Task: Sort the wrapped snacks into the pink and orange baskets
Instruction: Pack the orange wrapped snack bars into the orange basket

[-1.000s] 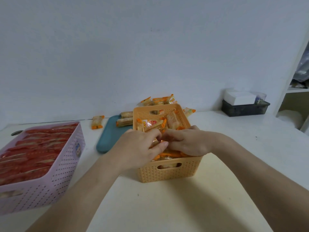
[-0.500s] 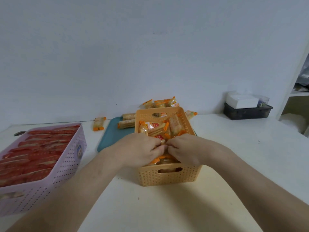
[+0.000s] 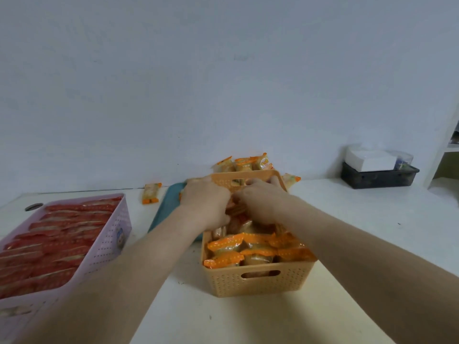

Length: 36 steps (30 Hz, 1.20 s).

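Both hands are down in the far half of the orange basket (image 3: pixel 258 281), which sits mid-worktop (image 3: pixel 347 244). The left hand (image 3: pixel 207 203) and right hand (image 3: pixel 263 203) are curled, fingers bent in among the orange-wrapped snacks (image 3: pixel 248 249); they seem to be pressing or tidying packets, though whether either is pinching one I cannot tell. The near half of this basket is already packed with orange packets up to the rim. The pink basket (image 3: pixel 109 247), at the left, is lined with rows of red-wrapped snacks (image 3: pixel 57 232) and looks close to full. Left to sort, as far as visible: a small pile of orange packets (image 3: pixel 244 163) behind the orange basket, one at its far right corner (image 3: pixel 291 180), and a stray packet (image 3: pixel 151 193) beside the teal tray (image 3: pixel 169 207). Judged mostly done, with a handful remaining.
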{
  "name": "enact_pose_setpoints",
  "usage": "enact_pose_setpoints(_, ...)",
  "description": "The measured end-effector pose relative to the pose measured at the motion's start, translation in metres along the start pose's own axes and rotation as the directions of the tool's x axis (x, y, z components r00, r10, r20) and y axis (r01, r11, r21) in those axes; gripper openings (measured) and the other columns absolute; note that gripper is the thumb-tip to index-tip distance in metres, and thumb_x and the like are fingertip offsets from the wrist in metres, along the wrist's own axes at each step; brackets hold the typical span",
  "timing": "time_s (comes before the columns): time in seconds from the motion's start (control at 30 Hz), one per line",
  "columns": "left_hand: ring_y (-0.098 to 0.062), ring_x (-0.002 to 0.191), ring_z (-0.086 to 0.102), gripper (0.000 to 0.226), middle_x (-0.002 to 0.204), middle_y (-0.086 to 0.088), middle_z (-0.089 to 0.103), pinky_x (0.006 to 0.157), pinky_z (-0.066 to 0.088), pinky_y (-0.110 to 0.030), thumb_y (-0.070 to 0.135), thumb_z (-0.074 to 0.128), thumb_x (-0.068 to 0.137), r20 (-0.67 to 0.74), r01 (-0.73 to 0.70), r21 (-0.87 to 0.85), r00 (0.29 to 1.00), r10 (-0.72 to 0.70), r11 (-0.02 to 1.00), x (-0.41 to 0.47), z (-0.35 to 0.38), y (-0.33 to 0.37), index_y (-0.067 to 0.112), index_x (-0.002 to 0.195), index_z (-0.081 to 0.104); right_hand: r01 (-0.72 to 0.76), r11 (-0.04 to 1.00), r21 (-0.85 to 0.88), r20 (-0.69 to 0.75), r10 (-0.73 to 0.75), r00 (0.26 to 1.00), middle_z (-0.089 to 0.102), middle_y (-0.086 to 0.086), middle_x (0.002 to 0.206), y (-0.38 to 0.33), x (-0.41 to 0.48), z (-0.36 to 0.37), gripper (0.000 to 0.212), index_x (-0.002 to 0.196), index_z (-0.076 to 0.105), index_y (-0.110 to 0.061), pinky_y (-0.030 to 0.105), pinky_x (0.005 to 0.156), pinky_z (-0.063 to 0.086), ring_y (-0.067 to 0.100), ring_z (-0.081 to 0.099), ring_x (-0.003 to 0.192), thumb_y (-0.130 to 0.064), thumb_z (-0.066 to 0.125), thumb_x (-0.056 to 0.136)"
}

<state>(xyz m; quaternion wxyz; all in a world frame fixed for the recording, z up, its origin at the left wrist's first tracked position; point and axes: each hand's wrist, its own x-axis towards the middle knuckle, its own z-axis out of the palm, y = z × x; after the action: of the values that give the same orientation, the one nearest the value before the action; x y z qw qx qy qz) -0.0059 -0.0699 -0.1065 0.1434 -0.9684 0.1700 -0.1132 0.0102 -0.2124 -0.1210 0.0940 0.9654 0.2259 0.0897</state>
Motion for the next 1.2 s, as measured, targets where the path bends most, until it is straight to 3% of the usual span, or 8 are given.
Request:
enact_pose_setpoints(0.1, -0.020, 0.102, 0.056, 0.032, 0.090, 0.007, 0.062, 0.080, 0.040, -0.035, 0.047, 0.069, 0.077, -0.041, 0.068, -0.268, 0.996, -0.081, 0.961, -0.004, -0.003, -0.008, 0.036, 0.107, 0.065, 0.025, 0.994, 0.103, -0.122, -0.013, 0.992, 0.061, -0.002, 0.119, 0.007, 0.003, 0.009, 0.031, 0.118, 0.058, -0.029, 0.045, 0.094, 0.037, 0.022, 0.049, 0.121, -0.022, 0.059, 0.087)
enact_pose_setpoints(0.23, -0.012, 0.101, 0.061, 0.044, 0.105, 0.012, 0.067, 0.090, 0.051, -0.038, 0.022, 0.082, 0.073, -0.145, 0.086, -0.772, 0.941, -0.306, 0.629, -0.021, -0.002, -0.012, 0.038, 0.111, 0.065, -0.001, 0.797, 0.604, -0.286, 0.218, 0.933, 0.064, 0.000, 0.094, 0.017, -0.011, 0.000, 0.027, 0.110, 0.055, -0.020, 0.031, 0.071, 0.042, 0.019, 0.058, 0.085, -0.028, 0.063, 0.085)
enact_pose_setpoints(0.33, -0.010, 0.103, 0.060, 0.055, 0.108, 0.014, 0.064, 0.091, 0.052, -0.032, 0.008, 0.080, 0.073, -0.173, 0.010, -0.861, 0.935, -0.309, 0.509, -0.033, 0.004, -0.004, 0.036, 0.117, 0.065, -0.002, 0.689, 0.724, -0.289, 0.306, 0.907, 0.061, -0.003, 0.079, 0.022, -0.026, -0.009, 0.022, 0.105, 0.057, -0.023, 0.029, 0.065, 0.041, 0.012, 0.054, 0.070, -0.034, 0.064, 0.087)
enact_pose_setpoints(0.57, -0.004, 0.106, 0.043, 0.047, 0.112, 0.018, 0.049, 0.087, 0.037, -0.021, 0.012, 0.070, 0.080, -0.091, -0.082, -0.668, 0.995, 0.028, 0.740, -0.045, 0.002, 0.002, 0.035, 0.120, 0.064, -0.027, 0.851, 0.525, -0.102, 0.094, 0.990, 0.061, -0.011, 0.078, 0.021, -0.058, -0.024, 0.021, 0.104, 0.064, -0.025, 0.027, 0.065, 0.046, 0.007, 0.056, 0.070, -0.041, 0.058, 0.092)
enact_pose_setpoints(0.73, -0.003, 0.090, 0.060, 0.019, 0.099, 0.017, 0.067, 0.078, 0.052, -0.025, 0.030, 0.061, 0.089, -0.022, -0.101, -0.671, 0.993, 0.117, 0.735, -0.045, -0.001, -0.001, 0.034, 0.104, 0.072, -0.001, 0.871, 0.491, 0.025, -0.013, 1.000, 0.062, -0.011, 0.090, 0.009, -0.055, -0.022, 0.027, 0.114, 0.064, -0.030, 0.031, 0.075, 0.050, 0.010, 0.057, 0.082, -0.043, 0.059, 0.091)
enact_pose_setpoints(0.97, -0.006, 0.066, 0.059, 0.033, 0.071, 0.009, 0.063, 0.063, 0.049, -0.029, 0.042, 0.042, 0.098, 0.114, -0.153, -0.511, 0.963, 0.243, 0.846, -0.042, 0.002, -0.001, 0.028, 0.082, 0.067, 0.080, 0.933, 0.350, 0.250, -0.175, 0.952, 0.060, -0.003, 0.109, -0.002, -0.053, -0.026, 0.031, 0.127, 0.059, -0.026, 0.036, 0.093, 0.043, 0.021, 0.055, 0.106, -0.031, 0.041, 0.101)
enact_pose_setpoints(1.03, -0.009, 0.076, 0.062, 0.032, 0.081, 0.007, 0.067, 0.074, 0.053, -0.035, 0.041, 0.042, 0.099, 0.214, -0.128, -0.529, 0.937, 0.277, 0.839, -0.040, -0.006, -0.004, 0.028, 0.089, 0.069, 0.052, 0.934, 0.354, 0.220, -0.137, 0.966, 0.060, -0.002, 0.119, -0.001, -0.051, -0.025, 0.033, 0.130, 0.056, -0.027, 0.036, 0.094, 0.044, 0.019, 0.054, 0.107, -0.035, 0.045, 0.100)
enact_pose_setpoints(1.2, -0.004, 0.112, 0.053, 0.031, 0.122, 0.017, 0.060, 0.094, 0.043, -0.022, 0.029, 0.052, 0.098, 0.355, -0.155, -0.470, 0.868, 0.348, 0.869, -0.037, -0.032, -0.012, 0.034, 0.127, 0.061, -0.020, 0.843, 0.538, -0.080, 0.075, 0.994, 0.059, -0.010, 0.087, 0.010, -0.052, -0.014, 0.021, 0.109, 0.061, -0.026, 0.029, 0.071, 0.049, 0.014, 0.060, 0.081, -0.039, 0.058, 0.093)
